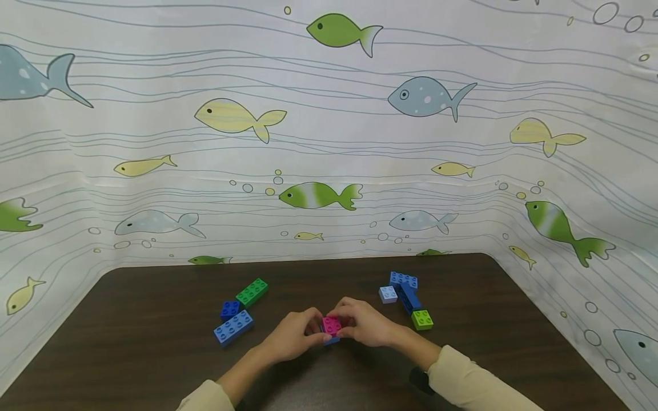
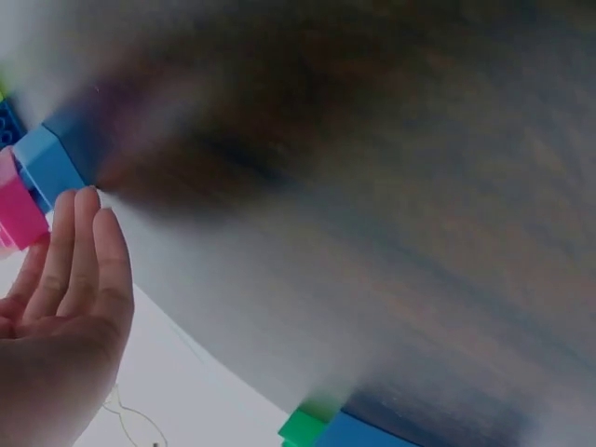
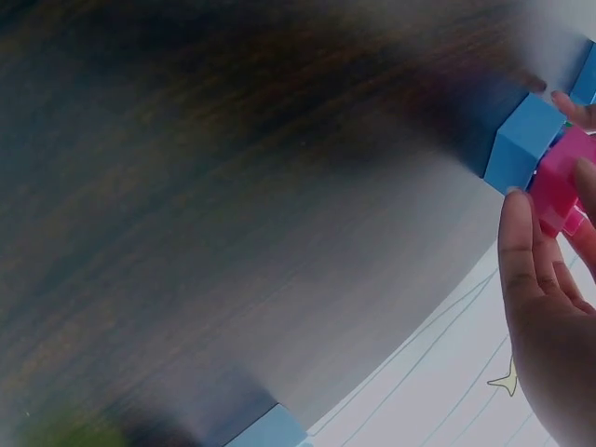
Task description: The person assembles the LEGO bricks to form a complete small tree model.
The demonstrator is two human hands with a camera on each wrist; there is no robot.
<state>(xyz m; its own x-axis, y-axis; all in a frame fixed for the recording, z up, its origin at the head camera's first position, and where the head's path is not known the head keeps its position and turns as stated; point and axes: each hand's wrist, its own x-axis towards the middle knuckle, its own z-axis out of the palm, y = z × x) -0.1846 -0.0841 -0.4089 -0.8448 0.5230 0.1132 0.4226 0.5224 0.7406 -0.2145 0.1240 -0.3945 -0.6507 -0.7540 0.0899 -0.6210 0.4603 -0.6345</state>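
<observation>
A pink toy brick [image 1: 331, 326] sits above a blue toy brick [image 1: 331, 341] near the middle of the dark table. In the right wrist view a narrow gap shows between the pink brick [image 3: 563, 177] and the blue brick [image 3: 523, 144]; whether their studs are joined I cannot tell. From one side my left hand [image 1: 294, 335] holds the blue brick with thumb and fingers. My right hand [image 1: 366, 323], on the opposite side, pinches the pink brick, its fingertips [image 3: 515, 200] reaching close to the blue one. The left wrist view hides my left thumb.
At left lie a green brick [image 1: 252, 292], a dark blue brick [image 1: 229, 310] and a long light blue brick [image 1: 233, 327]. At right are a blue brick [image 1: 403, 279], a pale blue brick [image 1: 388, 294], a long navy brick [image 1: 409, 298] and a lime brick [image 1: 422, 320]. A fish-patterned wall [image 1: 329, 142] borders the table.
</observation>
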